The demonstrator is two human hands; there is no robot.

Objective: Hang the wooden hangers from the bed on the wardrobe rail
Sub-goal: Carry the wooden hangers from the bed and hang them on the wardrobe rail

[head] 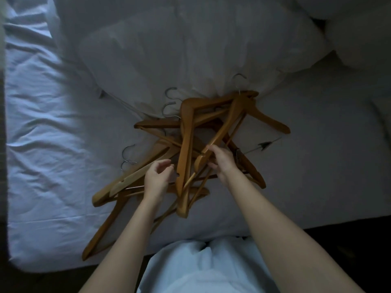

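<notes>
A tangled pile of several wooden hangers [186, 132] with metal hooks lies on the white bed [53, 144], just below a pillow. My right hand [222, 161] is closed around the arm of one hanger [224, 127] that slants up to the right across the pile. My left hand [158, 176] hovers over the left part of the pile with fingers curled and apart, holding nothing. One hanger with metal clips [264, 145] sticks out to the right. The wardrobe rail is out of view.
A white pillow [190, 49] lies behind the pile, and another pillow [359, 28] at the top right. The bed's near edge runs along the bottom, with dark floor [349, 250] beyond it at right. My light clothing [201, 271] fills the bottom centre.
</notes>
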